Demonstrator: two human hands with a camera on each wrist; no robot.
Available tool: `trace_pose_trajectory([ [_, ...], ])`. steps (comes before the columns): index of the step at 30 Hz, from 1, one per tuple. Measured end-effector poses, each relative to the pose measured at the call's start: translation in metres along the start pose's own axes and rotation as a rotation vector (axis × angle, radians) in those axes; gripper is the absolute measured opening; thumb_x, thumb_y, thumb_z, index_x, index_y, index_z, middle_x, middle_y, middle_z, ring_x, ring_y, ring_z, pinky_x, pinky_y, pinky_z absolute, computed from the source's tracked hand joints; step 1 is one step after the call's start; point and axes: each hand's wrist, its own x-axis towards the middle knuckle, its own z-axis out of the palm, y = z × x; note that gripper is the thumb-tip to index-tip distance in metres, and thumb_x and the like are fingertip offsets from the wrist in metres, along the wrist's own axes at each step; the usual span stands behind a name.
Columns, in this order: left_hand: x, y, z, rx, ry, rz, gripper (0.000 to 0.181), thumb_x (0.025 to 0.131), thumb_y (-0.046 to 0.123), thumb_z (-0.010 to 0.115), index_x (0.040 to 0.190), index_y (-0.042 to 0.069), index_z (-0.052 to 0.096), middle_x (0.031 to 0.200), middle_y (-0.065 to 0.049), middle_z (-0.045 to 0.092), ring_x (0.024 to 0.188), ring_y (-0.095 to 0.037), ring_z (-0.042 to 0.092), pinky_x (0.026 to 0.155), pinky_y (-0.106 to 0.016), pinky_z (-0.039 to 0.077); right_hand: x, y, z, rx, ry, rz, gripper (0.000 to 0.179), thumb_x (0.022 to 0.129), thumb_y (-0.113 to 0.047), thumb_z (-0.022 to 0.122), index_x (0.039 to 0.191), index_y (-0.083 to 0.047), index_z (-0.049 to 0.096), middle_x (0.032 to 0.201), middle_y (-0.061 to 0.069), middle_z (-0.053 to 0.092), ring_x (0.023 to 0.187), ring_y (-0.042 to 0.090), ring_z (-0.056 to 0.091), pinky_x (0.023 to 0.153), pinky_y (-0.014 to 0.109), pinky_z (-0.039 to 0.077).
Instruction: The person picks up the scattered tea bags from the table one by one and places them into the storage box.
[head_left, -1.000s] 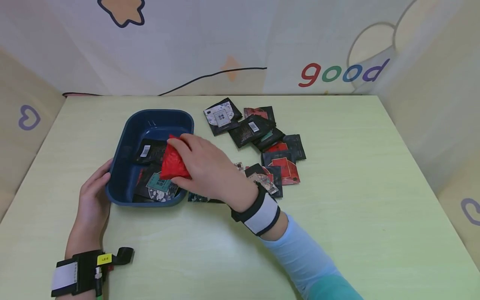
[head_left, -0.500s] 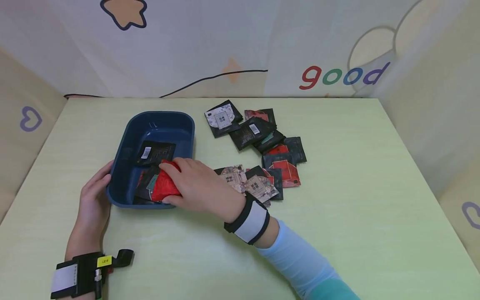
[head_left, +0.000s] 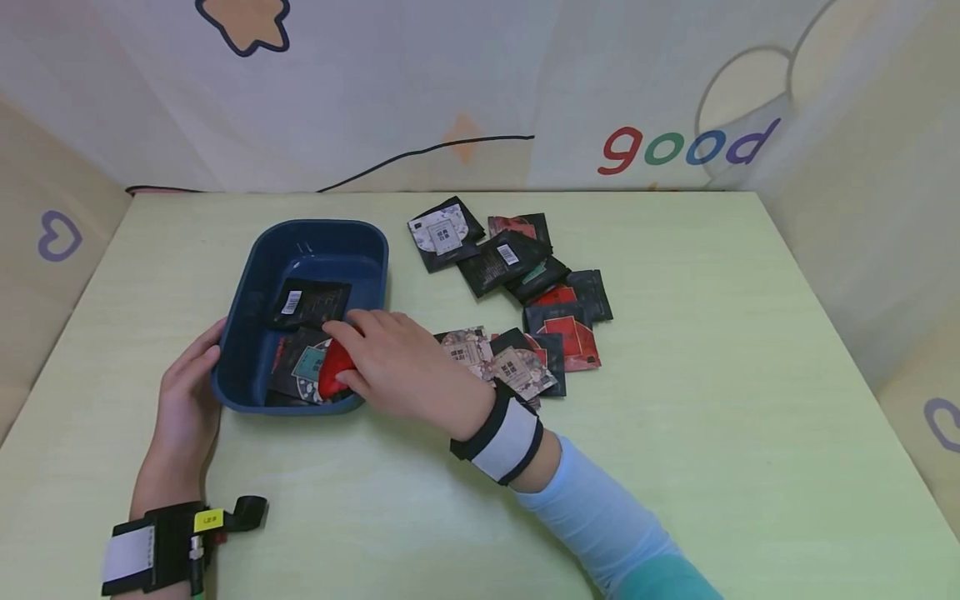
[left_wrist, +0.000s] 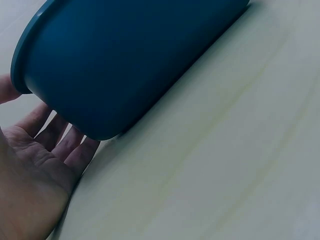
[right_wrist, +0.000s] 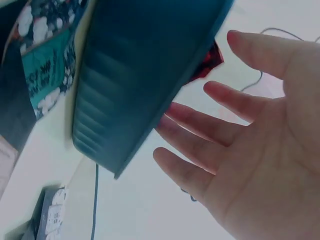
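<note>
A dark blue tray point(head_left: 243, 333) stands at the left of the table with several black sachets point(head_left: 311, 304) inside it. My left hand point(head_left: 191, 383) rests its fairly straight fingers against the tray's outer left wall, as the left wrist view also shows. Over the tray's near right corner is my right hand point(head_left: 408, 367). Its fingers are spread apart, with a gap to the red packet point(right_wrist: 207, 62) in the right wrist view. That red packet lies at the tray's near right corner, partly hidden by the hand in the head view.
Right of the tray lies a loose spread of sachets: black ones point(head_left: 502, 258), red-and-black ones point(head_left: 570, 337) and floral ones point(head_left: 521, 371). A printed cloth wall point(head_left: 420, 83) rises behind the table point(head_left: 712, 417).
My right hand has moved down toward the tray's near right corner with the red packet, then drawn slightly right, letting it go. The left hand keeps its place.
</note>
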Motion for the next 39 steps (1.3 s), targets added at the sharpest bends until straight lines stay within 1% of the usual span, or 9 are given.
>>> trace_pose_trajectory([
  [2, 0.000, 0.000, 0.000, -0.011, 0.000, 0.007, 0.046, 0.099, 0.025, 0.038, 0.143, 0.012, 0.042, 0.128, 0.016, 0.058, 0.122, -0.005, 0.039, 0.106, -0.034, 0.017, 0.000, 0.003, -0.003, 0.007, 0.006, 0.003, 0.059, 0.091, -0.040, 0.054, 0.141, -0.013, 0.040, 0.137, 0.010, 0.052, 0.125, 0.022, 0.046, 0.107, 0.038, 0.042],
  [5, 0.000, -0.001, -0.001, -0.034, -0.001, 0.019, 0.045, 0.099, 0.023, 0.039, 0.142, 0.010, 0.043, 0.125, 0.016, 0.061, 0.119, -0.005, 0.043, 0.096, -0.029, 0.023, 0.000, 0.011, -0.009, 0.037, 0.022, 0.018, 0.057, 0.092, -0.039, 0.053, 0.141, -0.012, 0.041, 0.140, 0.010, 0.051, 0.126, 0.022, 0.046, 0.108, 0.038, 0.041],
  [8, 0.000, -0.002, -0.001, -0.033, -0.006, 0.024, 0.045, 0.099, 0.023, 0.039, 0.141, 0.010, 0.043, 0.125, 0.016, 0.061, 0.118, -0.005, 0.044, 0.094, -0.027, 0.025, -0.001, 0.025, -0.014, 0.076, 0.035, 0.055, 0.055, 0.093, -0.036, 0.052, 0.140, -0.011, 0.042, 0.142, 0.010, 0.050, 0.129, 0.023, 0.044, 0.109, 0.039, 0.040],
  [13, 0.001, -0.001, -0.001, -0.001, -0.005, 0.025, 0.045, 0.099, 0.024, 0.039, 0.142, 0.011, 0.043, 0.127, 0.016, 0.059, 0.119, -0.005, 0.042, 0.095, -0.027, 0.025, -0.003, 0.053, -0.021, 0.155, 0.041, 0.173, 0.049, 0.094, -0.033, 0.052, 0.138, -0.012, 0.046, 0.142, 0.007, 0.051, 0.130, 0.022, 0.044, 0.110, 0.039, 0.038],
  [18, 0.001, 0.000, -0.001, -0.002, 0.003, 0.017, 0.045, 0.099, 0.024, 0.039, 0.142, 0.012, 0.043, 0.126, 0.016, 0.058, 0.119, -0.004, 0.042, 0.095, -0.026, 0.025, -0.005, 0.077, -0.019, 0.216, -0.019, 0.310, 0.050, 0.094, -0.034, 0.051, 0.138, -0.012, 0.045, 0.142, 0.007, 0.051, 0.129, 0.023, 0.045, 0.109, 0.041, 0.040],
  [24, 0.001, 0.000, -0.001, -0.004, -0.003, 0.007, 0.046, 0.099, 0.025, 0.039, 0.142, 0.012, 0.042, 0.128, 0.016, 0.057, 0.120, -0.004, 0.041, 0.098, -0.026, 0.024, -0.010, 0.100, -0.014, 0.221, -0.059, 0.449, 0.053, 0.094, -0.033, 0.053, 0.140, -0.009, 0.044, 0.144, 0.011, 0.049, 0.131, 0.028, 0.043, 0.110, 0.044, 0.037],
  [28, 0.000, -0.001, -0.002, -0.013, -0.004, 0.013, 0.045, 0.099, 0.024, 0.040, 0.142, 0.012, 0.042, 0.127, 0.016, 0.058, 0.119, -0.004, 0.042, 0.096, -0.025, 0.024, -0.012, 0.114, -0.010, 0.216, -0.038, 0.479, 0.054, 0.092, -0.032, 0.055, 0.139, -0.008, 0.044, 0.144, 0.013, 0.049, 0.132, 0.030, 0.040, 0.111, 0.047, 0.035],
  [34, 0.000, -0.001, -0.002, -0.015, -0.008, 0.020, 0.045, 0.099, 0.024, 0.039, 0.142, 0.011, 0.043, 0.127, 0.016, 0.058, 0.118, -0.004, 0.043, 0.095, -0.025, 0.025, -0.015, 0.129, -0.005, 0.157, -0.047, 0.514, 0.065, 0.087, -0.033, 0.062, 0.141, -0.007, 0.039, 0.149, 0.015, 0.041, 0.139, 0.035, 0.024, 0.114, 0.054, 0.026],
  [39, 0.001, 0.000, -0.002, 0.009, 0.000, 0.008, 0.046, 0.099, 0.026, 0.040, 0.142, 0.012, 0.043, 0.129, 0.015, 0.056, 0.119, -0.005, 0.041, 0.103, -0.028, 0.022, -0.015, 0.135, -0.001, 0.168, -0.086, 0.547, 0.074, 0.085, -0.035, 0.064, 0.145, -0.006, 0.032, 0.154, 0.017, 0.032, 0.141, 0.037, 0.018, 0.115, 0.055, 0.023],
])
